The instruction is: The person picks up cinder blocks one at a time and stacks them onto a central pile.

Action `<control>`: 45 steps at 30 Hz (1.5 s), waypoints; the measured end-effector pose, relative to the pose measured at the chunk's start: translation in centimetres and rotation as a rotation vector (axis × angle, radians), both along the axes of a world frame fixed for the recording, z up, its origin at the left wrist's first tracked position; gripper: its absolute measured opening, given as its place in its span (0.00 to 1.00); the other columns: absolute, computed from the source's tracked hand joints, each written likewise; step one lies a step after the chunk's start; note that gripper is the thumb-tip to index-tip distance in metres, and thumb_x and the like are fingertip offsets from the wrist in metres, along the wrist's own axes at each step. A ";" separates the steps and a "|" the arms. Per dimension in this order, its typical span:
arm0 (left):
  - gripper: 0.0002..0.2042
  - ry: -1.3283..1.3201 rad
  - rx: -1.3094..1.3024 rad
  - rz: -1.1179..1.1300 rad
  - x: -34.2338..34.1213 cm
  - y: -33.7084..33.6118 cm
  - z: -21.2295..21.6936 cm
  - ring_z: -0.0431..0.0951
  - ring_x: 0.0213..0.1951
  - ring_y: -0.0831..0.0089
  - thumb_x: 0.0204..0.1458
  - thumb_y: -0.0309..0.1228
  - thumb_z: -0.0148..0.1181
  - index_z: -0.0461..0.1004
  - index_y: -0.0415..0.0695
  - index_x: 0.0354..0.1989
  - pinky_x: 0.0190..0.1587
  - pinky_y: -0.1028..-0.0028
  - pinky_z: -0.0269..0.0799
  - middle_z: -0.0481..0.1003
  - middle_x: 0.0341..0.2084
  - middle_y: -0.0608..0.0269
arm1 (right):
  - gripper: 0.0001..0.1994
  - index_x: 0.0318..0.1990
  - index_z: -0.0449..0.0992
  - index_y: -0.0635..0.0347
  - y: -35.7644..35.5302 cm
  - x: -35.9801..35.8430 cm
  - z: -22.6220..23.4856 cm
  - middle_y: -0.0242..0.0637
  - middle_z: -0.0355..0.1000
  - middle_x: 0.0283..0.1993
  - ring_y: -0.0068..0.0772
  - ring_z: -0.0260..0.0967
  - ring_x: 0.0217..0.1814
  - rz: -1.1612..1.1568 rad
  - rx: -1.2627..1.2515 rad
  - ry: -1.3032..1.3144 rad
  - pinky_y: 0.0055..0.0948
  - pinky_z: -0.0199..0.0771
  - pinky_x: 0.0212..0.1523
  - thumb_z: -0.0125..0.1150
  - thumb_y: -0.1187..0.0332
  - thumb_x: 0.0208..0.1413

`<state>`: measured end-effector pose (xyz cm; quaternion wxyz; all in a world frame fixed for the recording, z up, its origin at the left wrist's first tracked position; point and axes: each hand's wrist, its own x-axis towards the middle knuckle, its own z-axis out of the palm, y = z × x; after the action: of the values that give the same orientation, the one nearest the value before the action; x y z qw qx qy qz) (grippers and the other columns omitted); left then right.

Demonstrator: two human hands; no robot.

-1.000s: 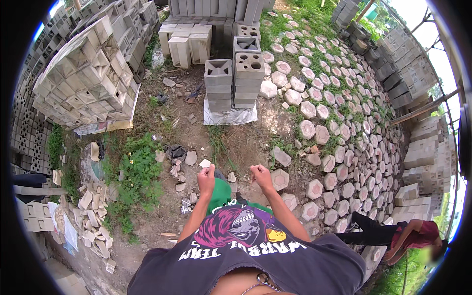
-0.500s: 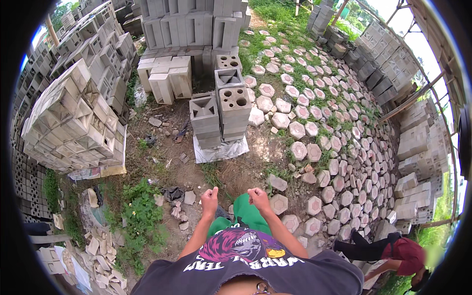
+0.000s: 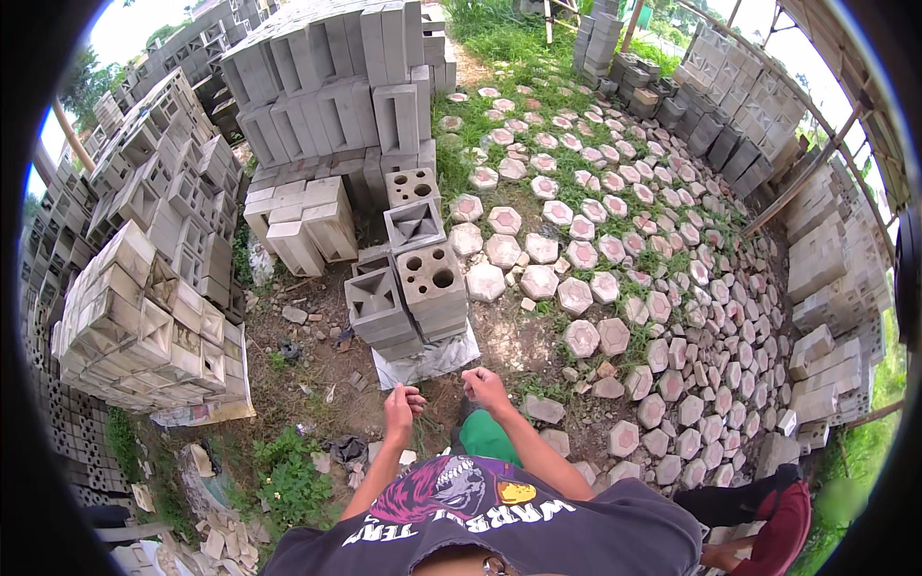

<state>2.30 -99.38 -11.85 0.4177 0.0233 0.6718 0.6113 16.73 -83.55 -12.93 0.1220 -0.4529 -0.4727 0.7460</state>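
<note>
Holds left hand (image 3: 402, 410) and right hand (image 3: 487, 390) half-curled, empty. Faces two grey round-holed concrete blocks (image 3: 428, 271) past white sheet's (image 3: 432, 363) near edge.

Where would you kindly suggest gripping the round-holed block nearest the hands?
I would probably grip that block by its round holes, coming from the near right: its top is uncovered and that side looks free, while a recessed block stands close on the left.

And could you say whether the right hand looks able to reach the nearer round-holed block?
Probably yes, perhaps after a step: nothing visible stands between the right hand and that block.
</note>
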 end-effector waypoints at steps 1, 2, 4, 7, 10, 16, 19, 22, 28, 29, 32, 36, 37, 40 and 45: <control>0.24 -0.015 0.017 0.013 -0.9 1.4 1.0 0.71 0.17 0.78 0.64 0.48 0.35 0.72 0.40 0.34 0.21 0.77 0.66 0.76 0.21 0.61 | 0.10 0.34 0.73 0.59 1.6 -0.8 0.6 0.28 0.69 0.24 0.18 0.66 0.24 -0.003 0.002 0.010 0.20 0.68 0.26 0.59 0.62 0.57; 0.26 0.040 -0.005 0.003 -1.6 2.6 1.8 0.73 0.19 0.77 0.64 0.49 0.33 0.72 0.39 0.35 0.23 0.77 0.69 0.77 0.22 0.61 | 0.10 0.34 0.73 0.60 2.9 -1.4 1.5 0.28 0.70 0.24 0.19 0.66 0.24 0.015 0.005 0.039 0.21 0.68 0.26 0.59 0.62 0.57; 0.26 0.056 0.001 0.039 -2.9 4.6 3.4 0.74 0.19 0.76 0.64 0.50 0.33 0.72 0.39 0.35 0.24 0.76 0.70 0.77 0.22 0.61 | 0.10 0.34 0.73 0.60 5.0 -2.5 3.1 0.28 0.70 0.24 0.19 0.66 0.23 0.048 0.010 0.038 0.22 0.69 0.26 0.59 0.61 0.56; 0.26 0.040 0.004 0.102 -3.9 7.1 4.4 0.75 0.21 0.74 0.64 0.50 0.35 0.72 0.39 0.35 0.27 0.76 0.73 0.77 0.22 0.60 | 0.11 0.34 0.73 0.60 7.6 -3.3 2.9 0.29 0.70 0.25 0.19 0.66 0.23 0.077 0.017 0.017 0.22 0.69 0.25 0.59 0.61 0.56; 0.24 0.024 -0.024 0.122 -3.7 7.9 3.9 0.77 0.23 0.73 0.64 0.48 0.38 0.72 0.39 0.35 0.29 0.75 0.73 0.77 0.23 0.60 | 0.11 0.33 0.73 0.61 8.6 -3.4 1.9 0.30 0.70 0.25 0.19 0.66 0.23 0.079 0.003 -0.010 0.21 0.68 0.24 0.60 0.61 0.55; 0.20 -0.047 -0.077 -0.037 -4.3 9.6 1.7 0.78 0.28 0.72 0.63 0.46 0.42 0.71 0.39 0.38 0.32 0.73 0.73 0.78 0.28 0.59 | 0.11 0.34 0.72 0.61 10.3 -5.4 -1.3 0.30 0.70 0.25 0.19 0.65 0.22 0.073 -0.077 -0.038 0.21 0.66 0.22 0.61 0.62 0.55; 0.19 -0.049 -0.114 -0.115 -7.2 11.7 1.4 0.78 0.31 0.72 0.62 0.46 0.45 0.71 0.40 0.40 0.35 0.73 0.72 0.78 0.32 0.58 | 0.11 0.36 0.72 0.60 11.8 -7.7 -1.5 0.30 0.70 0.26 0.20 0.65 0.22 0.086 -0.071 -0.065 0.21 0.66 0.21 0.60 0.62 0.55; 0.17 -0.012 -0.084 -0.093 -11.5 14.5 0.7 0.77 0.30 0.74 0.60 0.45 0.50 0.71 0.41 0.41 0.35 0.75 0.70 0.77 0.34 0.61 | 0.11 0.36 0.72 0.60 13.8 -10.7 -2.1 0.31 0.70 0.27 0.20 0.65 0.22 0.080 -0.054 -0.105 0.22 0.66 0.21 0.60 0.62 0.56; 0.17 0.087 -0.158 -0.127 -19.6 19.0 -2.5 0.76 0.31 0.75 0.58 0.42 0.54 0.71 0.39 0.43 0.35 0.75 0.71 0.77 0.34 0.60 | 0.14 0.36 0.75 0.63 18.3 -16.5 -1.6 0.32 0.73 0.28 0.21 0.68 0.26 0.076 0.141 -0.301 0.24 0.69 0.27 0.61 0.59 0.54; 0.17 0.138 -0.176 -0.136 -20.5 19.7 -3.3 0.76 0.30 0.74 0.57 0.41 0.55 0.72 0.38 0.42 0.36 0.75 0.71 0.77 0.34 0.59 | 0.14 0.36 0.75 0.63 19.1 -16.9 -2.3 0.32 0.73 0.28 0.21 0.68 0.26 0.059 0.144 -0.308 0.24 0.69 0.27 0.61 0.59 0.54; 0.25 0.221 -0.280 -0.161 -24.0 20.0 -7.6 0.76 0.42 0.64 0.53 0.45 0.60 0.68 0.35 0.50 0.46 0.68 0.70 0.75 0.42 0.51 | 0.17 0.39 0.75 0.66 21.4 -19.2 -5.5 0.36 0.75 0.32 0.24 0.71 0.33 0.096 0.340 -0.358 0.27 0.71 0.35 0.60 0.58 0.53; 0.40 0.200 -0.442 -0.200 -27.1 22.4 -12.6 0.66 0.58 0.55 0.47 0.48 0.64 0.55 0.35 0.62 0.59 0.63 0.61 0.66 0.55 0.41 | 0.28 0.53 0.68 0.69 24.4 -21.5 -11.5 0.53 0.71 0.49 0.45 0.70 0.53 0.120 0.382 -0.607 0.36 0.69 0.53 0.62 0.57 0.50; 0.43 0.215 -0.474 -0.175 -27.7 22.8 -14.5 0.64 0.60 0.54 0.47 0.48 0.64 0.52 0.35 0.64 0.61 0.63 0.59 0.63 0.58 0.39 | 0.28 0.53 0.68 0.69 25.7 -23.1 -12.3 0.53 0.71 0.49 0.45 0.70 0.53 0.119 0.390 -0.603 0.36 0.69 0.53 0.62 0.57 0.50; 0.47 0.259 -0.464 -0.251 -29.2 24.5 -19.8 0.59 0.64 0.51 0.44 0.47 0.66 0.46 0.34 0.66 0.64 0.62 0.54 0.57 0.61 0.37 | 0.36 0.60 0.60 0.67 26.1 -24.6 -18.7 0.57 0.65 0.57 0.52 0.64 0.60 0.131 0.618 -0.662 0.42 0.64 0.58 0.63 0.55 0.46; 0.44 0.339 -0.406 -0.367 -29.5 27.3 -24.5 0.60 0.62 0.51 0.41 0.38 0.64 0.49 0.32 0.65 0.63 0.62 0.56 0.59 0.60 0.37 | 0.37 0.63 0.55 0.59 28.1 -27.5 -20.6 0.53 0.69 0.53 0.55 0.66 0.56 0.250 0.517 -0.756 0.44 0.65 0.56 0.63 0.60 0.45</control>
<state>-27.15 -72.03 -36.38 0.3993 0.1618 0.8245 0.3668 -10.74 -55.43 -33.54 -0.0406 -0.5870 -0.7050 0.3959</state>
